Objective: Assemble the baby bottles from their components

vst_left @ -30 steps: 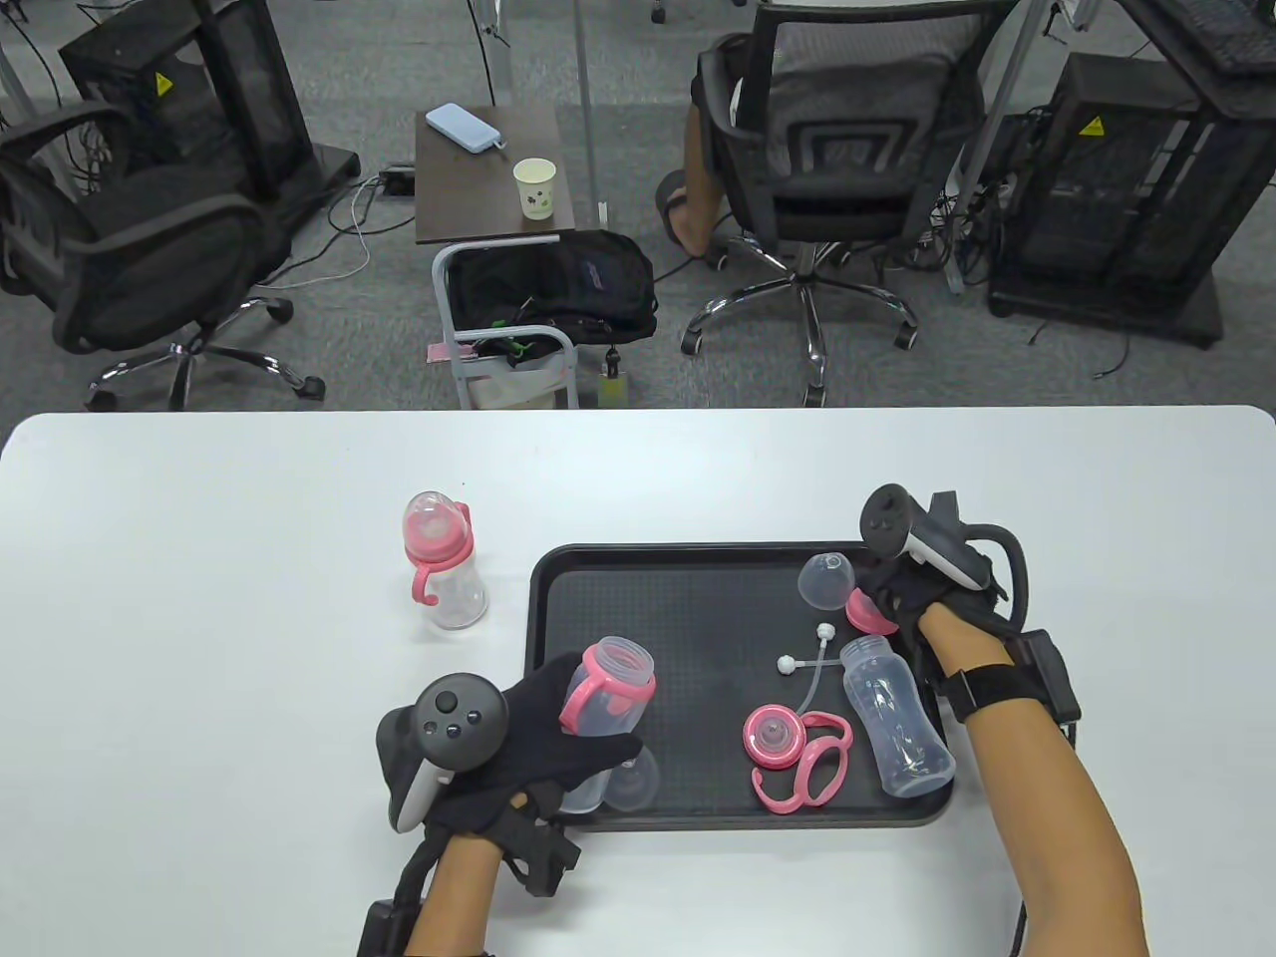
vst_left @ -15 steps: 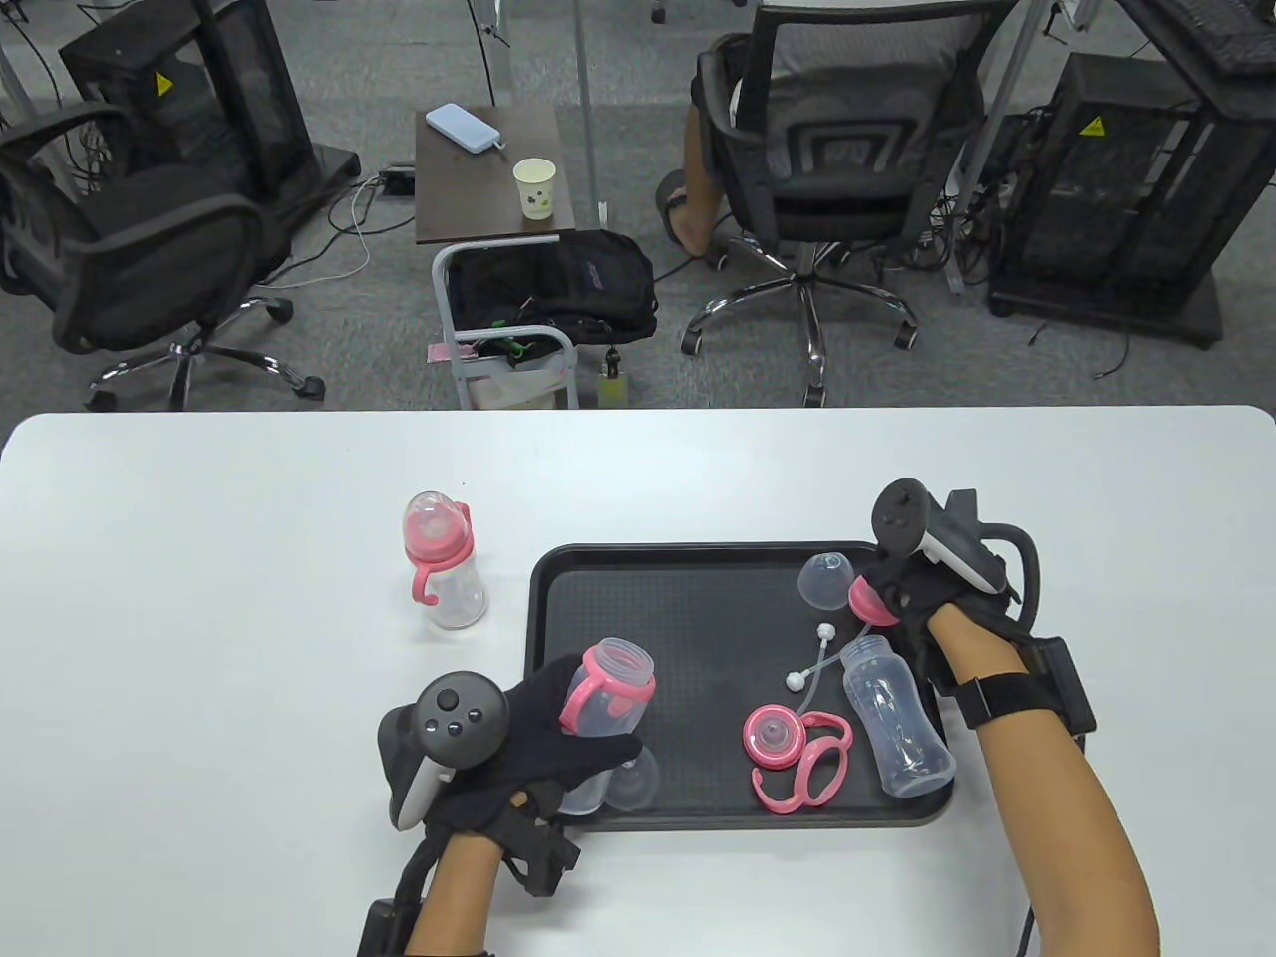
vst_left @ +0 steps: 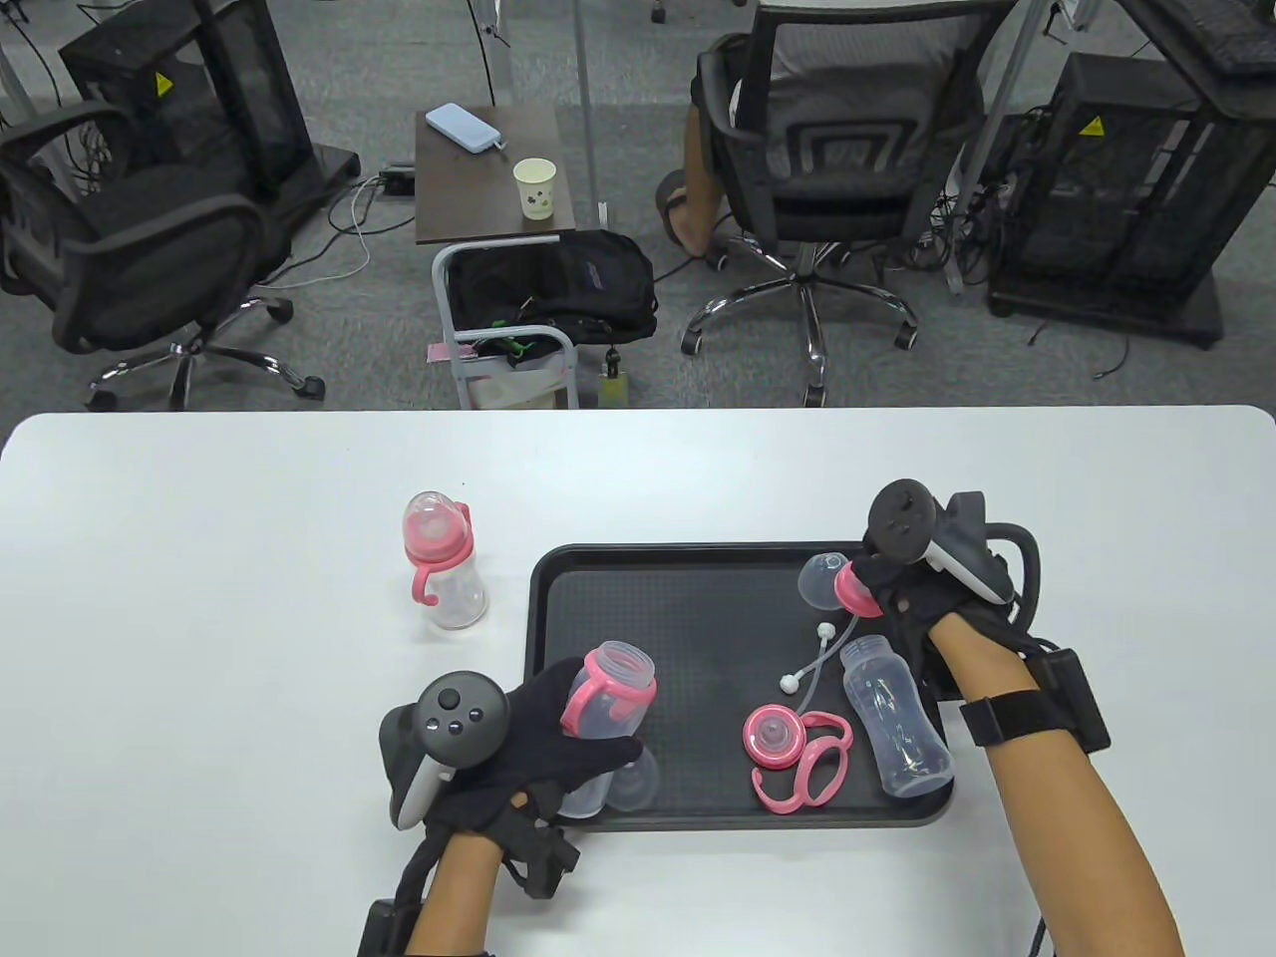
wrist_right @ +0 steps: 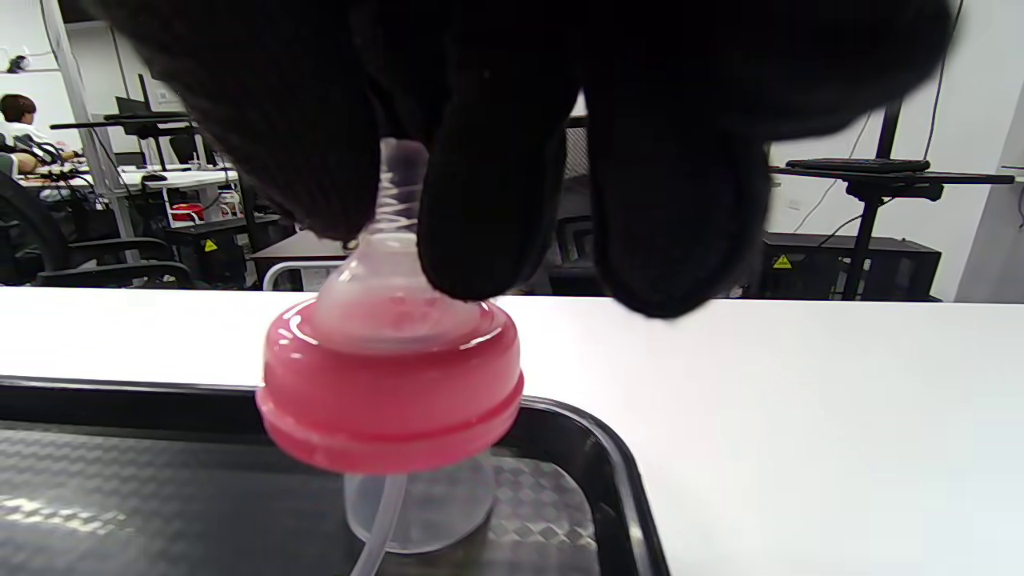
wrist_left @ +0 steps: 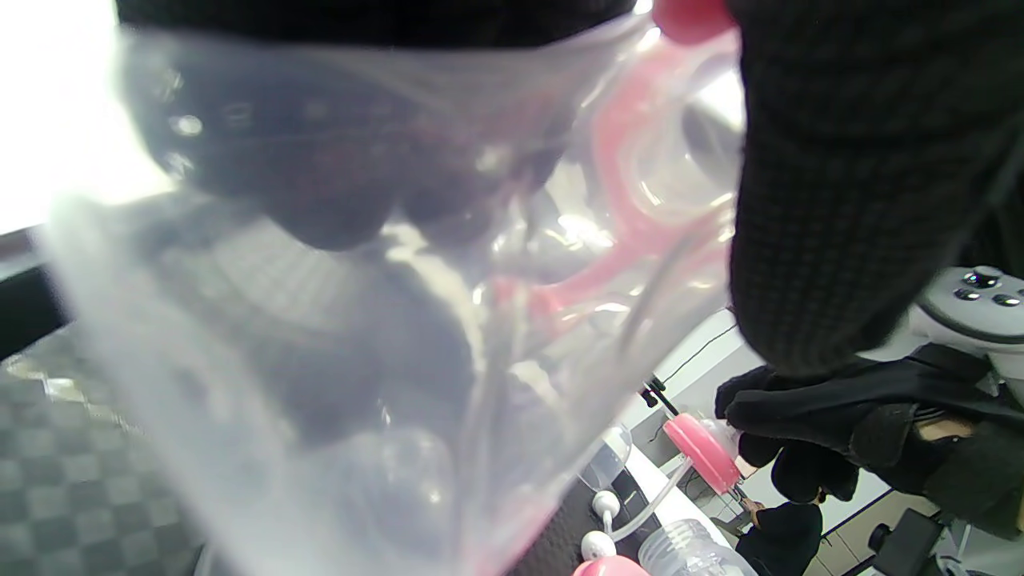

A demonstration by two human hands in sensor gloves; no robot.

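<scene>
Hanging over the far right corner of the black plastic tray [vst_left: 698,812], the pink screw collar with clear teat [wrist_right: 390,384] sits teat-up, straw trailing below. Right hand [vst_left: 922,588] fingers [wrist_right: 480,200] pinch the teat. Left hand [vst_left: 518,743] grips the clear open bottle with pink handles [vst_left: 603,698], mouth tilted away, at the tray's near left edge.

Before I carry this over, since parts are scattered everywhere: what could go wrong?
The straw hanging from the pink nipple ring in your right hand could snag the lying bottle or the clear cap beside it. Your left hand tilts its open bottle over another cap.
</scene>
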